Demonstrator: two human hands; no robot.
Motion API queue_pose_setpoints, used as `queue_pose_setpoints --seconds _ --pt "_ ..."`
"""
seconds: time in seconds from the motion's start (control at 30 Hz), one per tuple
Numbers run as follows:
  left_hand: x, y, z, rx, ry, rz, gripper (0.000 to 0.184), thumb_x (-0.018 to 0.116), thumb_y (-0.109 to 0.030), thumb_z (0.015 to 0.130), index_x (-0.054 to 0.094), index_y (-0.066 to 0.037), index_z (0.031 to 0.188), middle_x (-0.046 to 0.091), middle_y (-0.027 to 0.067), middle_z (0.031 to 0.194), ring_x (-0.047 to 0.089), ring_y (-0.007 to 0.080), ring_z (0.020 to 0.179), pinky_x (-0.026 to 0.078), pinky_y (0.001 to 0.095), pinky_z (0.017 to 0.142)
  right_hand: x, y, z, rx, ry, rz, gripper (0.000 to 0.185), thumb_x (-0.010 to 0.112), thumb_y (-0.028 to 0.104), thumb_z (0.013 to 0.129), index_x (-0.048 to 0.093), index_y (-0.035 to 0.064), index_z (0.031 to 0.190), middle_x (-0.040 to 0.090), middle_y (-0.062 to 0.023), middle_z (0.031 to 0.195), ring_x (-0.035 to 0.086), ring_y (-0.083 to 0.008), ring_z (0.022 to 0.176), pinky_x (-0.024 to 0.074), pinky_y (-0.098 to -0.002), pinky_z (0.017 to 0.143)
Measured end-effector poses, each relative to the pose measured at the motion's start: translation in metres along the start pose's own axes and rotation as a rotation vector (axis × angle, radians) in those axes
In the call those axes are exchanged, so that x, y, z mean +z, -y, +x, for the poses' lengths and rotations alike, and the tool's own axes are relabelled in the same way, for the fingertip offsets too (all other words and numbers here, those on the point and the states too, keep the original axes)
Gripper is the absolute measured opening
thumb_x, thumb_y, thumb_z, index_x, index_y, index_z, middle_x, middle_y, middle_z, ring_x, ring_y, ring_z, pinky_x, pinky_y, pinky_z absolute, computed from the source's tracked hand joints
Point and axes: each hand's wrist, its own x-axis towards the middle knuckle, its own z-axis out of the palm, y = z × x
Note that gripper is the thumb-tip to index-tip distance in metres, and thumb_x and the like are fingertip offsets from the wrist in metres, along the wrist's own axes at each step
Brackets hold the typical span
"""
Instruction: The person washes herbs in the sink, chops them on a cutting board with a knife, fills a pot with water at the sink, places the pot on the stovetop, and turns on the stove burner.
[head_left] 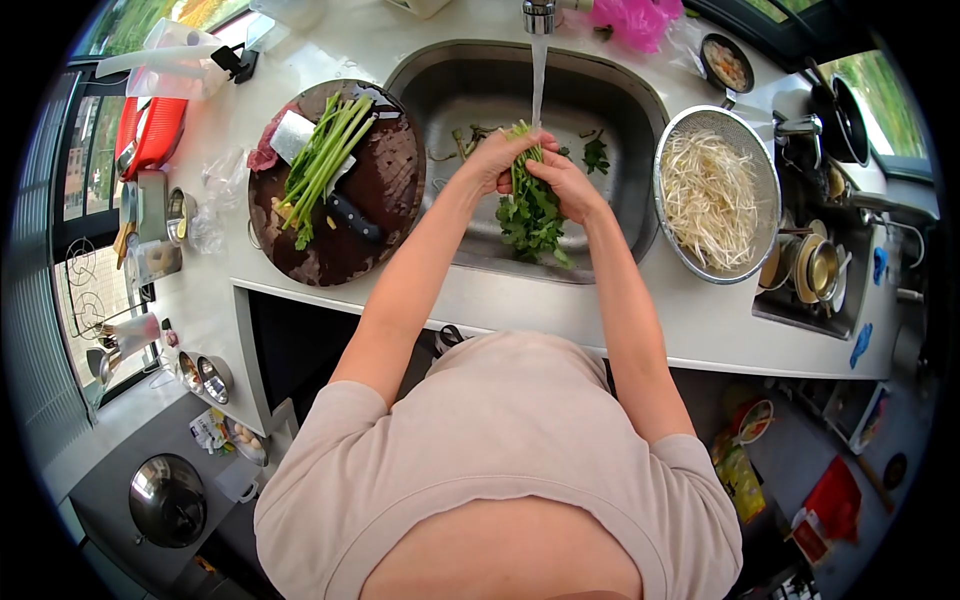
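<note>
Beige shirt (500,430) is filling the foreground; fingers of the left hand (497,160) and right hand (571,188) are clamping a leafy green bunch (530,222) over the sink (455,100), dark, jagged leaves spreading just below them, paler stems showing between, water (539,80) running from above.

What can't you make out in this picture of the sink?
All in the head view:
Knife: part of its blade is covered by green stalks.
Sink: the floor beneath the leafy greens is hidden by their leaves.
Left hand: the stems inside are hidden by its fingers.
Tap: upper part cut off by the top edge.
</note>
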Motion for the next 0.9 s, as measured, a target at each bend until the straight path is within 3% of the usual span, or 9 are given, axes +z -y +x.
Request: queue_pose_setpoints --seconds 0.17,0.27,0.4,0.43,0.53,0.57,0.67,0.8,0.9 --pt "-0.006 0.003 0.004 0.109 -0.066 -0.318 0.026 0.048 -0.024 0.096 0.053 0.001 0.103 0.062 0.0183 0.105 0.061 0.0267 0.100 0.054 0.0370 0.083 -0.032 0.007 -0.001 -0.001 -0.044 -0.530 0.038 0.060 0.034 0.090 0.065 -0.0007 0.103 0.064 -0.0031 0.095 0.055 -0.0065 0.084 0.0428 -0.0231 0.078" --pt "-0.007 -0.003 0.004 0.121 -0.071 -0.317 0.028 0.046 -0.025 0.097 0.052 0.002 0.102 0.062 0.0187 0.106 0.061 0.0277 0.102 0.053 0.0388 0.086 -0.039 0.019 -0.007 -0.051 -0.103 -0.714 0.040 0.059 0.034 0.090 0.063 -0.0012 0.108 0.063 -0.0025 0.100 0.055 -0.0093 0.090 0.0418 -0.0245 0.084" --pt "0.007 -0.016 0.002 0.144 -0.042 -0.252 0.028 0.048 -0.024 0.096 0.052 0.002 0.104 0.062 0.0177 0.106 0.062 0.0260 0.099 0.054 0.0378 0.084 -0.007 0.022 0.001 -0.318 -0.130 -0.495 0.042 0.063 0.031 0.088 0.057 -0.0010 0.115 0.058 -0.0041 0.111 0.051 -0.0103 0.101 0.0383 -0.0243 0.091" --pt "0.008 -0.018 0.004 0.160 -0.037 -0.251 0.028 0.048 -0.024 0.096 0.053 0.002 0.104 0.062 0.0174 0.105 0.062 0.0255 0.099 0.054 0.0374 0.084 -0.012 0.013 0.013 -0.356 -0.166 -0.500 0.035 0.065 0.028 0.087 0.062 -0.0005 0.107 0.061 -0.0010 0.098 0.053 -0.0079 0.091 0.0416 -0.0232 0.083" --pt "-0.005 -0.031 0.003 0.197 -0.061 -0.176 0.026 0.051 -0.023 0.095 0.054 0.002 0.104 0.063 0.0166 0.104 0.063 0.0250 0.096 0.055 0.0369 0.083 -0.026 0.022 0.012 -0.156 -0.114 -0.699 0.029 0.065 0.027 0.087 0.065 -0.0004 0.098 0.060 0.0037 0.081 0.051 -0.0049 0.075 0.0420 -0.0222 0.069" --pt "-0.012 -0.032 0.004 0.202 -0.098 -0.214 0.023 0.053 -0.021 0.094 0.055 0.000 0.102 0.063 0.0165 0.103 0.063 0.0261 0.097 0.055 0.0384 0.082 -0.029 0.014 0.012 -0.271 -0.086 -0.597 0.027 0.064 0.027 0.087 0.067 -0.0004 0.090 0.054 0.0070 0.068 0.045 -0.0032 0.064 0.0380 -0.0225 0.057" --pt "-0.022 -0.048 -0.008 0.222 -0.160 -0.234 0.023 0.055 -0.022 0.093 0.056 0.000 0.100 0.065 0.0139 0.096 0.065 0.0235 0.090 0.056 0.0365 0.076 -0.068 0.007 0.011 -0.248 -0.093 -0.724 0.026 0.064 0.026 0.087 0.066 -0.0005 0.090 0.055 0.0058 0.069 0.046 -0.0038 0.065 0.0387 -0.0235 0.057" --pt "-0.034 -0.059 -0.014 0.273 -0.182 -0.222 0.023 0.055 -0.021 0.093 0.055 0.000 0.100 0.065 0.0148 0.096 0.064 0.0244 0.092 0.056 0.0371 0.077 -0.096 -0.004 0.013 -0.275 -0.182 -0.790 0.029 0.063 0.026 0.088 0.065 -0.0018 0.095 0.064 -0.0010 0.080 0.057 -0.0093 0.075 0.0459 -0.0252 0.069" --pt "-0.034 -0.054 -0.005 0.259 -0.151 -0.181 0.022 0.055 -0.021 0.093 0.056 0.000 0.100 0.064 0.0147 0.099 0.064 0.0253 0.094 0.055 0.0369 0.078 -0.065 0.002 0.022 -0.529 -0.291 -0.641 0.035 0.063 0.027 0.087 0.060 -0.0006 0.109 0.064 -0.0057 0.097 0.058 -0.0143 0.090 0.0457 -0.0285 0.081"
